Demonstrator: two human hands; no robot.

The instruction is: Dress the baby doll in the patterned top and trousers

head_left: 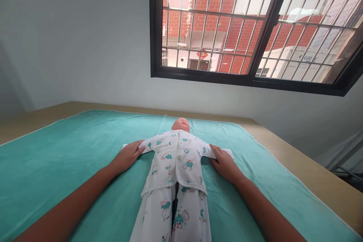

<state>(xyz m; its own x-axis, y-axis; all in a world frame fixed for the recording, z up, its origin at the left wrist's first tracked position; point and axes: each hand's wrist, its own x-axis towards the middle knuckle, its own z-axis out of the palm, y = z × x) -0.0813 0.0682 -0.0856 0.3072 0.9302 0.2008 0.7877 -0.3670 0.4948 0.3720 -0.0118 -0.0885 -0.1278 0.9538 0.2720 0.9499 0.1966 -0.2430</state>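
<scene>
A baby doll (181, 124) lies on its back in the middle of a teal blanket (70, 151). It wears a white printed top (177, 159) and matching trousers (172, 211). Both sleeves are spread straight out to the sides. My left hand (127, 157) lies flat on the end of the doll's sleeve on the left, fingers stretched out. My right hand (225, 164) lies flat on the sleeve on the right, fingers extended over the cuff.
The blanket covers a tan wooden platform (312, 174) whose bare edge runs along the right and back. A pale wall (85, 45) rises behind. A black-framed barred window (255, 26) fills the upper right, with brick buildings outside.
</scene>
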